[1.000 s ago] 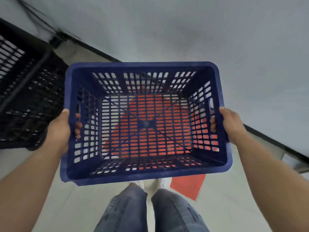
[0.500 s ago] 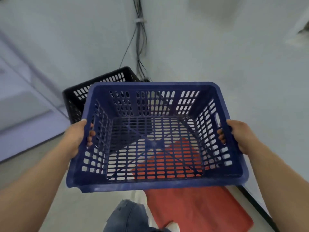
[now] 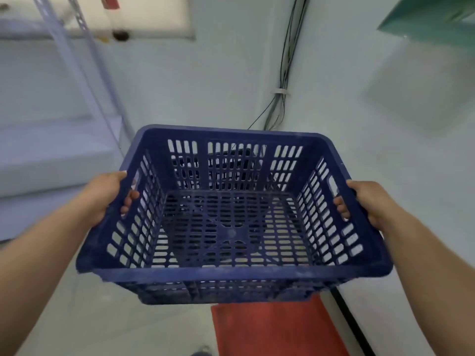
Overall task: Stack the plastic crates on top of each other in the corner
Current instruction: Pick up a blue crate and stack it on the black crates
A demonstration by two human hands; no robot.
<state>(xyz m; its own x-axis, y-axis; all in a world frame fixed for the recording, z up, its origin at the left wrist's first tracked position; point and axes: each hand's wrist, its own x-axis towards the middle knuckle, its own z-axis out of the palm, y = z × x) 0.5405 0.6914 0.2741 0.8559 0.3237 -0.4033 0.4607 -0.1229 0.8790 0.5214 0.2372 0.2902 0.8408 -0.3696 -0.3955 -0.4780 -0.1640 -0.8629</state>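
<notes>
Standing behind everything are the pale walls (image 3: 218, 80), meeting in a corner where a bundle of cables (image 3: 284, 80) runs down, tied by a white clip; a grey metal shelf frame (image 3: 77, 73) leans in at the left, blurred; pale floor (image 3: 108, 325) lies open below on the left, while a red mat (image 3: 270, 330) lies flat by the dark skirting on the right; held in the air, between the viewer and the corner, is the blue crate (image 3: 231, 274), rectangular, slotted plastic with a cross-ribbed base; through its far wall and base shows a black crate (image 3: 231, 163), mostly hidden; the left hand (image 3: 102, 199) grips the crate's left handle slot, fingers curled through; the right hand (image 3: 370, 201) grips the right slot likewise.
</notes>
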